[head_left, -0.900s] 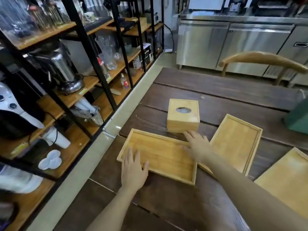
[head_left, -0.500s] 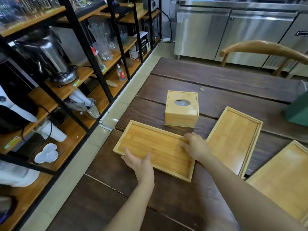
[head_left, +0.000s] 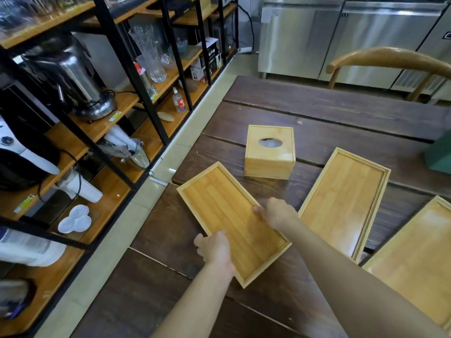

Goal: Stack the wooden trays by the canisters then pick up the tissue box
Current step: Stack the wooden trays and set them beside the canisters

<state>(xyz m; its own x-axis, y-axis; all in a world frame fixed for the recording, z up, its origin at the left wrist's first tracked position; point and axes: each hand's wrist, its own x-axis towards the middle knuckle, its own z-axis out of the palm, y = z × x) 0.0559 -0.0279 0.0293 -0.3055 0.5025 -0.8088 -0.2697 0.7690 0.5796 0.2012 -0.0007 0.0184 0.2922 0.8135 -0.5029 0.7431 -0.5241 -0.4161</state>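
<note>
A light wooden tray (head_left: 227, 215) lies turned diagonally on the dark table, held at both long edges. My left hand (head_left: 214, 247) grips its near-left edge and my right hand (head_left: 278, 212) grips its right edge. Behind it stands a square wooden tissue box (head_left: 269, 157) with an oval hole in its top. A second tray (head_left: 346, 196) lies to the right, touching my right wrist's side. A third tray (head_left: 419, 259) shows partly at the right edge. No canisters are clearly in view.
The dark plank table (head_left: 317, 118) ends at its left edge beside a tiled floor strip (head_left: 136, 208). Black metal shelving (head_left: 117, 57) with glassware and appliances lines the left. A wooden chair back (head_left: 390, 59) and steel cabinets (head_left: 317, 37) stand beyond the table. A green object (head_left: 439, 152) sits far right.
Both hands have closed on the near tray's edges and swung it from lying crosswise to a diagonal, its near end toward me. The other trays and tissue box stayed put.
</note>
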